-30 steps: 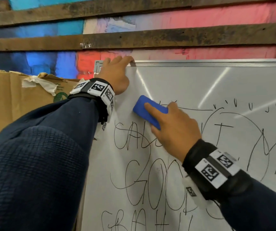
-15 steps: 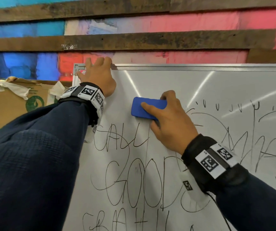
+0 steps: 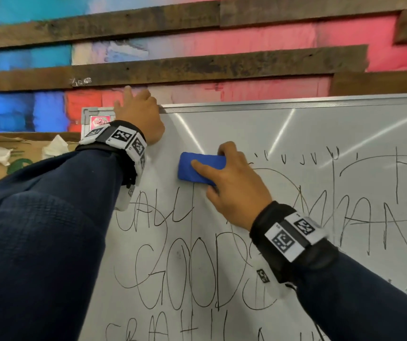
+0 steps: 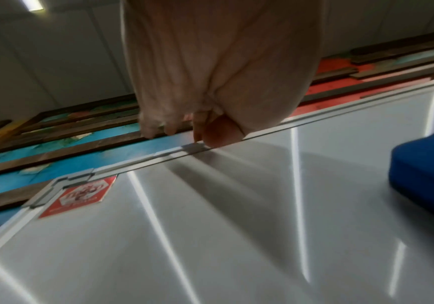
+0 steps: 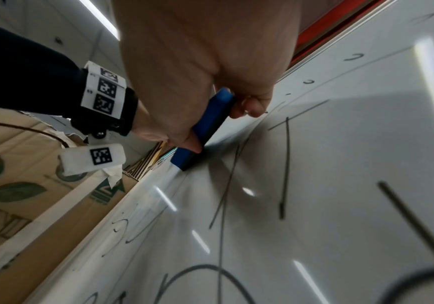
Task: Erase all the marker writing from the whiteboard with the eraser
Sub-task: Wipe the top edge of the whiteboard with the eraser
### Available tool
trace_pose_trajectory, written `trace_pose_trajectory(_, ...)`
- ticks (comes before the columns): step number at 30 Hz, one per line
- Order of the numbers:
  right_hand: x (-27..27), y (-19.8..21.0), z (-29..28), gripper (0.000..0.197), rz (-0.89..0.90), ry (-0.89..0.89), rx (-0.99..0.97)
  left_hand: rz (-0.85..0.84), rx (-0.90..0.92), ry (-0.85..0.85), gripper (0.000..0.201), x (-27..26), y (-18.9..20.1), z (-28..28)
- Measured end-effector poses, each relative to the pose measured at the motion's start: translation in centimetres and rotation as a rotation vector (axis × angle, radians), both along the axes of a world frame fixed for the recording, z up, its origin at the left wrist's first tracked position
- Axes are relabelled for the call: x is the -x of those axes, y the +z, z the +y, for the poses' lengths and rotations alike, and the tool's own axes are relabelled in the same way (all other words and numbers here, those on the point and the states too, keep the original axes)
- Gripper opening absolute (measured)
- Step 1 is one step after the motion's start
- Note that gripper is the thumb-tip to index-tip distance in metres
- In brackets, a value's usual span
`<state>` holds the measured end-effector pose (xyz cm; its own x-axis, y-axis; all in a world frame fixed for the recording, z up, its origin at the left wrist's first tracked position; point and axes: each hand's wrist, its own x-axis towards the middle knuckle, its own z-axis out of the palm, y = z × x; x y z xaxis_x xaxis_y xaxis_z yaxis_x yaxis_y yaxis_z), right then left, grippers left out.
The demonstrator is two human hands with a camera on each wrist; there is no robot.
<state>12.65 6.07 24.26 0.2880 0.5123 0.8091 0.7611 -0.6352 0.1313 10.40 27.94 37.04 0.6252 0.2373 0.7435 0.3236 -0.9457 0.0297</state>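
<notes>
Blue eraser (image 3: 201, 168) lies flat against the whiteboard (image 3: 246, 129) near its upper left, gripped by the right hand (image 3: 232, 178) with thumb and fingers curled round its edges. The left hand (image 3: 141, 119) hooks its fingers over the top frame (image 3: 296, 105). Only the strip under the frame looks clean; the writing (image 3: 187, 271) below and to the right remains, so most of the job seems left.

The eraser (image 3: 201, 168) is now laid level where it was tilted a second ago, and is held by the right hand (image 3: 232, 183) nearer the whiteboard's (image 3: 296, 134) top edge; strokes beside "CALL" are wiped away.
</notes>
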Motion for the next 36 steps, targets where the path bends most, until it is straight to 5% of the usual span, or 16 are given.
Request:
trace_pose_trajectory(2, 0.0, 0.0, 0.0, 0.051, 0.019, 0.010, 0.012, 0.017, -0.012, -0.067, 0.039, -0.1, -0.1, -0.3)
trace_pose_trajectory(7, -0.4, -0.4, -5.5, 0.048, 0.026, 0.001, -0.078, 0.071, 0.007, -0.046, 0.063, -0.4, -1.0, -1.3)
trace_pose_trajectory(14, -2.1, -0.5, -15.5, 0.040, -0.006, -0.050, -0.305, -0.012, -0.026, -0.035, 0.049, -1.4, 0.0, -4.5)
trace_pose_trajectory(18, -1.9, -0.4, -14.1, 0.043, -0.024, -0.047, -0.247, -0.011, 0.027, -0.125, 0.053, -1.2, -0.8, -5.9)
trace_pose_trajectory(22, -1.3, -0.1, -10.9, 0.047, -0.017, -0.044, -0.090, 0.019, 0.083, -0.024, 0.054, -1.6, -0.8, -7.8)
trace_pose_trajectory(25, -1.3, 0.2, -11.5, 0.046, -0.019, -0.046, -0.091, -0.014, -0.040, 0.069, 0.047, -2.1, -0.2, -9.0)
trace_pose_trajectory(31, -2.6, -0.6, -19.9, 0.045, 0.012, -0.097, -0.330, -0.039, -0.047, -0.031, 0.039, -2.5, -0.2, -10.3)
trace_pose_trajectory(36, -2.9, -1.2, -22.5, 0.040, 0.000, -0.118, -0.471, 0.002, 0.002, -0.006, 0.055, -2.8, -1.2, -12.1)
